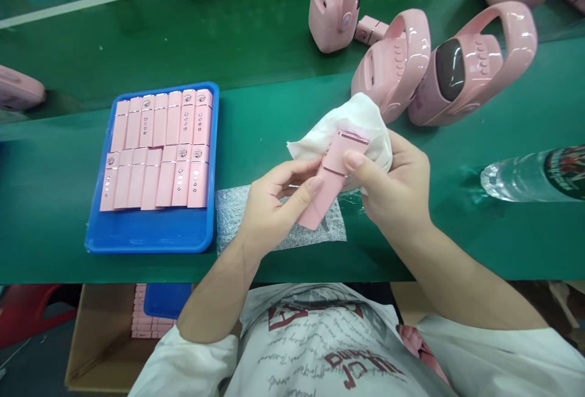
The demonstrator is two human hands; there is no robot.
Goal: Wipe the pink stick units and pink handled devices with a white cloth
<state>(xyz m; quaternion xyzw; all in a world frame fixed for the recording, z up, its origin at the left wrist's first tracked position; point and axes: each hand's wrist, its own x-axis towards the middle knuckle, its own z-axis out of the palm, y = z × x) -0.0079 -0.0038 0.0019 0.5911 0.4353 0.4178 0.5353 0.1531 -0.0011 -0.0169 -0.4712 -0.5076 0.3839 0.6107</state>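
A pink rectangular microphone-like device point(320, 197) with a shiny silver band is held tilted between both hands. My left hand point(280, 203) is closed on its lower part, thumb on the face. My right hand point(397, 181) pinches the upper end, its thumb pressed on the front. A white cloth point(361, 118) is bunched in the right hand behind and around that end. Under the hands lies a sheet of bubble wrap point(233, 209). To the left, a blue tray point(150, 237) holds two rows of similar pink devices point(173, 118).
Pink handled speakers point(445, 77) stand at the back right, with another pink device point(371, 28) lying between them. A clear bottle point(512, 176) lies at the right. Below the table edge, a cardboard box point(98, 330) contains more pink pieces and a blue tray.
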